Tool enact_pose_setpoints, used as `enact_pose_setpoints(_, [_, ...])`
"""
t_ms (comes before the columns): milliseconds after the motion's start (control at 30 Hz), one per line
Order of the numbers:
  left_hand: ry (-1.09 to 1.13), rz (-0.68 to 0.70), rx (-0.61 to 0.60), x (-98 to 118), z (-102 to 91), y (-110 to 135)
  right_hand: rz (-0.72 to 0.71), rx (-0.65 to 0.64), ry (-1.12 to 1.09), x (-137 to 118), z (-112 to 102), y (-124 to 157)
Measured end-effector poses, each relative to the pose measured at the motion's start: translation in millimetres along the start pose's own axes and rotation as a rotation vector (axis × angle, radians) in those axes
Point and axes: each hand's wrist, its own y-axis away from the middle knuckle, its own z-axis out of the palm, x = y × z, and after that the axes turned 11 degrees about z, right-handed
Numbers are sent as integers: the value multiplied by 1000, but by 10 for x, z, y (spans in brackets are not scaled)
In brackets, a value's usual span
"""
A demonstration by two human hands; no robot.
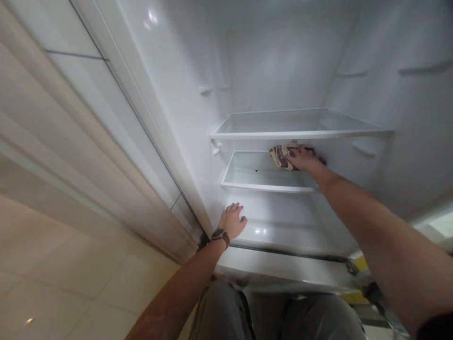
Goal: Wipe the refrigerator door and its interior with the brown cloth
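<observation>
Inside a white refrigerator, my right hand [303,158] reaches in over the lower glass shelf [244,171]. Its fingers press down on a folded cloth [279,156], cream with a dark pattern, which lies toward the right rear of that shelf. Part of the cloth is hidden under the hand. My left hand [232,221], with a watch [220,234] on its wrist, rests with fingers apart at the lower left of the compartment, near the inner wall, holding nothing. A small dark speck [256,170] shows on the lower shelf.
An upper glass shelf [283,123] with a white front edge sits above my right hand. Shelf supports [205,90] jut from the side walls. The white front sill [283,264] runs before my knees. A tiled floor [71,283] lies at the left.
</observation>
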Motion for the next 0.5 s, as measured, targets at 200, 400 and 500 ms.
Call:
enact_pose_setpoints(200, [-7, -12, -9, -8, 4, -18, -10, -25, -59, -59, -169, 692])
enact_pose_setpoints(400, [-56, 1, -32, -45, 62, -35, -28, -45, -53, -34, -255, 1204])
enact_pose_setpoints(500, [-60, 5, -40, -40, 63, -39, -22, -71, -47, -33, -285, 1303])
